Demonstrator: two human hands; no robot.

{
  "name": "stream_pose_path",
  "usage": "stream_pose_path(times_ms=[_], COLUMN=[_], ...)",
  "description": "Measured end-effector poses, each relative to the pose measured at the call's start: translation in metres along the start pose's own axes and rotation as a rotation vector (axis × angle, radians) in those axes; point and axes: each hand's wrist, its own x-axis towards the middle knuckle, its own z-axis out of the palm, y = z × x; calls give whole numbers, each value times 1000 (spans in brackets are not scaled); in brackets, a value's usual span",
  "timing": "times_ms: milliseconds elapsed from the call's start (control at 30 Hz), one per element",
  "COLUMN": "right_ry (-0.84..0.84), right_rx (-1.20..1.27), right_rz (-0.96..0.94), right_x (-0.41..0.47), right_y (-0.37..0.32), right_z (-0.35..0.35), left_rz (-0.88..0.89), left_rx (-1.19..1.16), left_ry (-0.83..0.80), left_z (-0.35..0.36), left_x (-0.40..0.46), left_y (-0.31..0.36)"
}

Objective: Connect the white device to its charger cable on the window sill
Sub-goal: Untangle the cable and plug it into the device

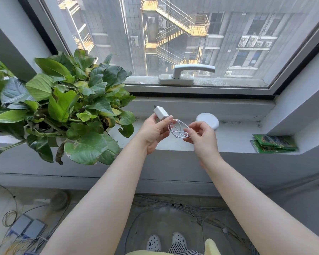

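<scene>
Charger cable unmarked, left hand gripping

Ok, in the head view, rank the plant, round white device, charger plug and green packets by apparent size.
1. Plant, largest by far.
2. Green packets.
3. Round white device, partly hidden by the right hand.
4. Charger plug, partly covered by the left hand.

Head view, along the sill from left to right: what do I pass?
Potted plant → white charger plug in the left hand → looped white cable → right hand pinching the cable → round white device → green packets.
</scene>
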Motion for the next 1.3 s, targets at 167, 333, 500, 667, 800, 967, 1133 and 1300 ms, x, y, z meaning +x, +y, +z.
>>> stream_pose_path(times_ms=[167,333,500,667,800,967,1133,1300], right_ry=[-146,-174,-123,-96,-95,-100,-106,-124], right_rx=[84,102,188,261,293,285,193,64], right_rz=[149,52,82,82,102,210,178,141], right_x=[-3,-8,-11,-11,-10,-7,-7,-7], right_y=[-9,-10,-7,-6,-7,-11,-8,-3], right_z=[4,8,10,13,13,13,13,20], left_rz=[31,78,84,-23,-11,33,34,49], left_rx=[8,10,162,55,15,41,33,73], left_ry=[-69,60,233,82,24,78,68,48], left_z=[0,3,-5,-3,-6,-7,-7,-6], left_x=[-5,-3,5,-2,-4,-3,-4,-5], left_y=[-2,-4,-7,1,4,3,3,4])
